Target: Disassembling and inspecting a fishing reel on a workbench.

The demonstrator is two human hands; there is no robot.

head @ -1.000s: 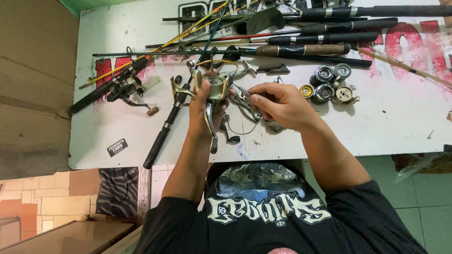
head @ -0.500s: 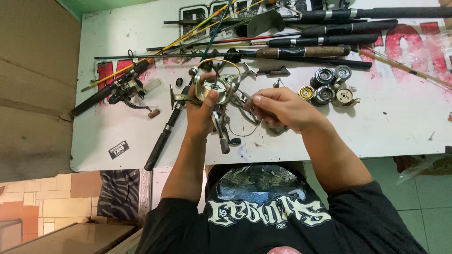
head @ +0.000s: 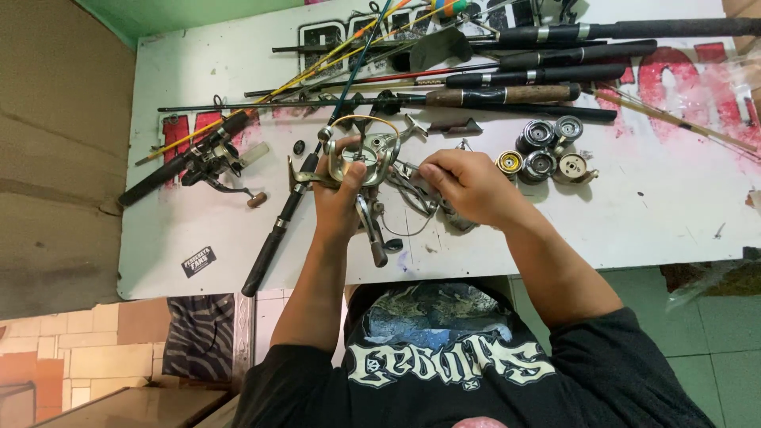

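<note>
On the far left of the white counter [head: 198,71] lies a black fishing rod with a reel [head: 208,160] on it. A small black sticker [head: 199,261] sits near the counter's front edge. Next to that, a second black rod handle [head: 273,242] slants down toward the person.

The left hand [head: 337,202] comes next. Its grip is closed around a gold and silver fishing reel [head: 362,154], held up just above the counter, in the middle. The thumb presses on the reel's body, and the reel's dark handle [head: 372,234] hangs down beside the wrist.

The right hand [head: 468,186] is just beside the reel. Its fingers are pinched narrow on something small by the reel, but the thing is too tiny to tell what it is. Bent wire parts [head: 412,194] lie on the counter between the two hands.

To the right sits a little bunch of round spools [head: 547,150], close together. Along the back of the counter lie many long rods [head: 539,75], side by side, with thin yellow and orange sticks [head: 333,59] crossing over them.
</note>
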